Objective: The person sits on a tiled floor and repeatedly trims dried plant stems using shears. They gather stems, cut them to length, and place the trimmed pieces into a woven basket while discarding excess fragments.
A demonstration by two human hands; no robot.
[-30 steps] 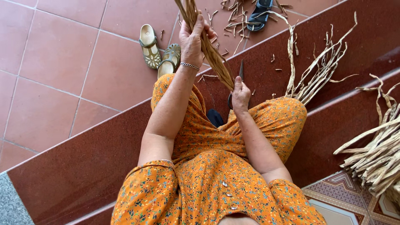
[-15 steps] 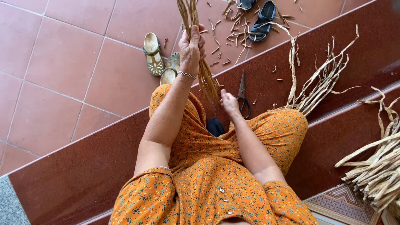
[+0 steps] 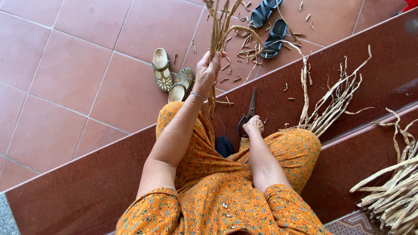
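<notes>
Since a moment ago her right hand [image 3: 253,125] has dropped onto the scissors [image 3: 248,114] on the step [image 3: 87,191], fingers curling at the handles. Gold sandals [image 3: 172,77] lie on the tiles at left. Her left hand [image 3: 208,72] grips the dried stalks [image 3: 220,30], fingers clamped round them, held upright.

Count at inspection: two hands, the left hand [image 3: 208,72] and the right hand [image 3: 254,125]. One pair of scissors [image 3: 248,115]. Two gold sandals [image 3: 172,77] at 11 o'clock. Two dark sandals [image 3: 270,24] at 12 o'clock. One held bundle of dried strips [image 3: 220,30]; two loose heaps, at 2 o'clock [image 3: 331,104] and 4 o'clock [image 3: 392,191].
</notes>
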